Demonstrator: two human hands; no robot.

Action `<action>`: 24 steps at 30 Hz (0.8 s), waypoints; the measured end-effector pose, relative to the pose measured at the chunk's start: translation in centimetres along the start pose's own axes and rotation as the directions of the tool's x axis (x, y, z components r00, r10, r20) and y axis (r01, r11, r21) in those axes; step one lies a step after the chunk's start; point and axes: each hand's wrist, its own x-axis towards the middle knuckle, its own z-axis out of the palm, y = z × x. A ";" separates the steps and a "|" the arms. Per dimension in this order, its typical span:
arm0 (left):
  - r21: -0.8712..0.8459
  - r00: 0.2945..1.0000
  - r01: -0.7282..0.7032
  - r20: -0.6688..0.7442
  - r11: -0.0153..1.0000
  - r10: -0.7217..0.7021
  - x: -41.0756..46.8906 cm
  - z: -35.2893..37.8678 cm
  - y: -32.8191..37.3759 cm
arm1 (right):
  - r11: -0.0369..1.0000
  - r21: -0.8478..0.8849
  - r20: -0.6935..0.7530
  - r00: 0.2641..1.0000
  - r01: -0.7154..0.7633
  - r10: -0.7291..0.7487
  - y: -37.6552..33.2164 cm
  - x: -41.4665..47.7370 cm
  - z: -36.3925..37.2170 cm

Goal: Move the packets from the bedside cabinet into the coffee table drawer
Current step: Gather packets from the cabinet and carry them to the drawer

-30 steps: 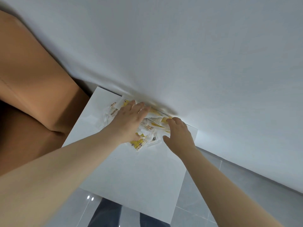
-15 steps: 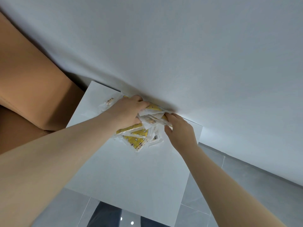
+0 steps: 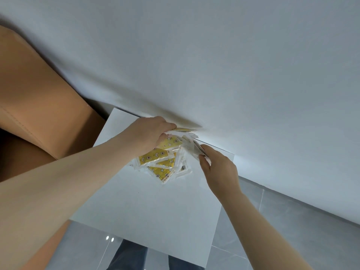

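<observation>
At the white bedside cabinet's point(image 3: 155, 207) twelve-o'clock edge, the left hand point(image 3: 150, 135) clutches fanned yellow star-and-moon packets point(image 3: 155, 156), long axes roughly eight-to-two o'clock, while the right hand point(image 3: 218, 168) pinches their white-backed two-o'clock end.

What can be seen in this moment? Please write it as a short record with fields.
surface: white top of the bedside cabinet, set against the wall
items: packets, yellow-patterned and white, in a fanned bunch near the wall
left hand: grips the bunch from its upper left
right hand: pinches the white packets at the right side
beside: brown upholstered furniture at left; grey floor
drawer: not in view
task state: packets not yet moved away from the cabinet
</observation>
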 end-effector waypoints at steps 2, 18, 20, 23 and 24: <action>-0.077 0.996 0.079 -0.022 0.994 -0.081 -1.1 -0.6 0.2 | 0.999 0.040 0.005 0.999 -0.037 0.037 -0.2 -0.9 -0.8; -0.753 0.826 0.338 -0.050 0.565 -0.561 -14.2 -3.8 7.8 | 0.888 0.344 0.026 0.949 -0.304 0.315 -4.9 -9.7 -6.8; -0.794 0.802 0.343 -0.031 0.502 -0.597 -15.8 -5.1 9.0 | 0.880 0.367 0.023 0.949 -0.301 0.315 -5.9 -11.1 -8.6; -0.804 0.801 0.336 -0.029 0.490 -0.598 -17.8 -7.7 10.9 | 0.867 0.401 0.015 0.949 -0.295 0.316 -7.5 -13.2 -11.8; -0.809 0.806 0.326 -0.034 0.490 -0.591 -18.5 -8.7 11.6 | 0.865 0.410 0.012 0.950 -0.290 0.313 -8.1 -13.8 -12.9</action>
